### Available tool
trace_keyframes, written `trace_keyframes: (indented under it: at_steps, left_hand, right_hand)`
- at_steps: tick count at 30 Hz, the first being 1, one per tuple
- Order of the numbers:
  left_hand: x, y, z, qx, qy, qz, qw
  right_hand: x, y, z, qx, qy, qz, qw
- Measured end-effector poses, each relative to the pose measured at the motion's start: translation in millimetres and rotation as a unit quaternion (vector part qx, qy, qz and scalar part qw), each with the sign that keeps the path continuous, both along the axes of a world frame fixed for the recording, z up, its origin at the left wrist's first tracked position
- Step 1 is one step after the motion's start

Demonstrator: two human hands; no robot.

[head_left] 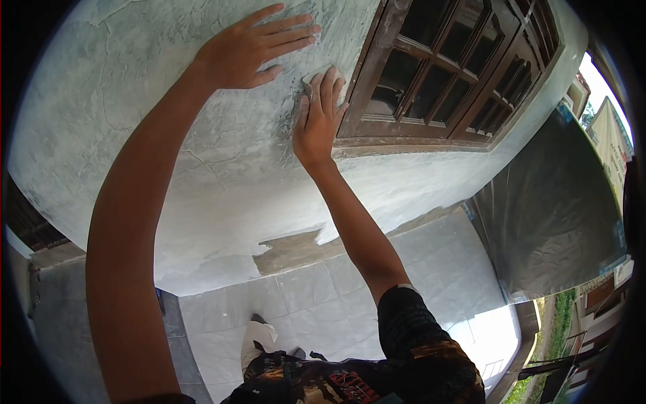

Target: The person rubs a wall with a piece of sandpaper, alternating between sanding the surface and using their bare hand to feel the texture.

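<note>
Pale pad (pixel 309 81) under right hand (pixel 316 128) fingers (pixel 328 91), against plaster wall (pixel 222 168).

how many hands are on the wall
2. The left hand lies flat on the plastered wall, left of the window. The right hand presses a small pale pad against the wall beside the window frame. None seem hidden.

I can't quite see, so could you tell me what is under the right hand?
A small pale pad against the wall shows past the fingers of the right hand, which covers most of it.
</note>
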State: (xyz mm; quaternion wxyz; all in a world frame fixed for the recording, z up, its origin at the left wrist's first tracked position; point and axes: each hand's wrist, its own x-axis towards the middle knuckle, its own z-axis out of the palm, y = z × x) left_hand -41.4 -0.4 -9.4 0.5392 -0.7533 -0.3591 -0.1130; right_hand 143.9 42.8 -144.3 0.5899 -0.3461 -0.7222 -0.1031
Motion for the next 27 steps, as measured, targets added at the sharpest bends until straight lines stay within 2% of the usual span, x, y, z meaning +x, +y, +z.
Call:
trace_keyframes:
  at_steps: [1,3,4,5,7,9,11,13,15,17,20,24,27]
  left_hand:
    - [5,0,-11,0.001,0.009,-0.003,1.000]
    - [13,-1,-29,0.049,-0.085,0.012,0.995]
    - [18,-2,-38,0.073,-0.102,0.055,0.991]
    - [24,-3,-43,0.072,-0.083,0.048,0.993]
    - [33,-3,-52,0.087,-0.183,0.070,0.977]
    - [39,-1,-56,0.085,-0.185,0.053,0.978]
    - [42,2,-57,0.074,-0.242,0.023,0.967]
    - [44,4,-58,0.062,-0.242,0.011,0.968]
    - [44,5,-59,0.066,-0.263,0.016,0.962]
    - [44,3,-57,0.054,-0.266,0.014,0.962]
    - [46,0,-60,0.043,-0.279,0.033,0.959]
    - [49,-1,-59,0.039,-0.289,0.040,0.956]
    - [50,-3,-60,0.033,-0.297,0.044,0.953]
  right_hand:
    - [-1,2,0,-0.001,-0.002,0.000,1.000]
    - [2,14,44,0.021,0.041,0.001,0.999]
    - [6,20,59,0.040,0.074,0.003,0.996]
    - [5,23,60,0.039,0.094,-0.004,0.995]
    - [-2,21,52,0.042,0.094,-0.011,0.995]
    - [-12,-1,24,0.010,0.112,-0.028,0.993]
    - [-21,-12,10,-0.070,0.076,-0.034,0.994]
    - [-18,1,40,-0.049,0.117,-0.048,0.991]
    - [-13,16,70,0.028,0.181,-0.025,0.983]
    - [-19,16,62,0.038,0.188,-0.042,0.980]
    - [-41,-17,25,-0.064,0.161,-0.040,0.984]
    - [-27,4,57,-0.001,0.189,-0.040,0.981]
    - [-27,4,59,0.010,0.187,-0.042,0.981]
